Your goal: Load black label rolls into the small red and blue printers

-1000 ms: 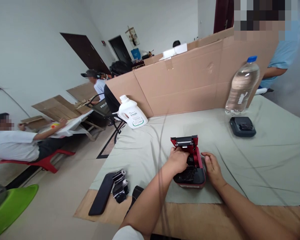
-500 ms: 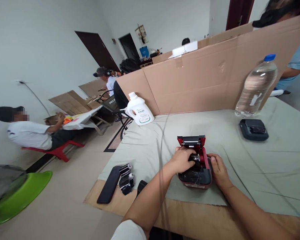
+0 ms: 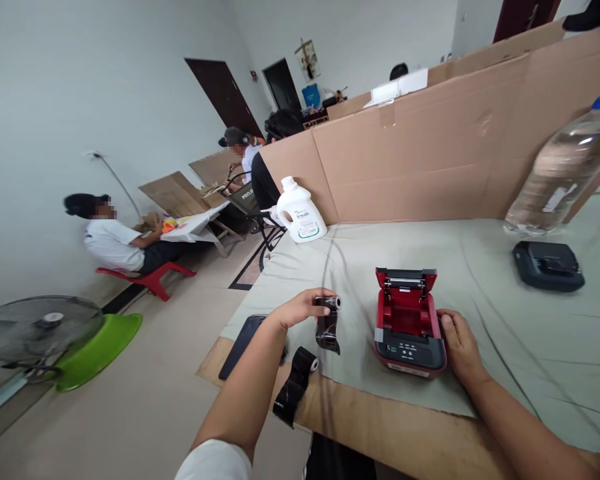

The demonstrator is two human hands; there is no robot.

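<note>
Grey cloth [image 3: 480, 267] over wooden table [image 3: 390, 433], cardboard partition [image 3: 430, 160] behind.

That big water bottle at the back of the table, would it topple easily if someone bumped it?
Probably fairly easily: the water bottle is tall and narrow-based and stands on wrinkled cloth. It looks mostly full, so likely heavy, which helps a little. On its side, its round body would probably roll.

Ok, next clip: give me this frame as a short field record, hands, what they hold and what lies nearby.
left hand: holds a black roll above the table edge
right hand: rests against the red printer
printer lid: open, bay looks empty
nearby: another black roll, dark phone, black printer, water bottle
surface: grey cloth
</note>
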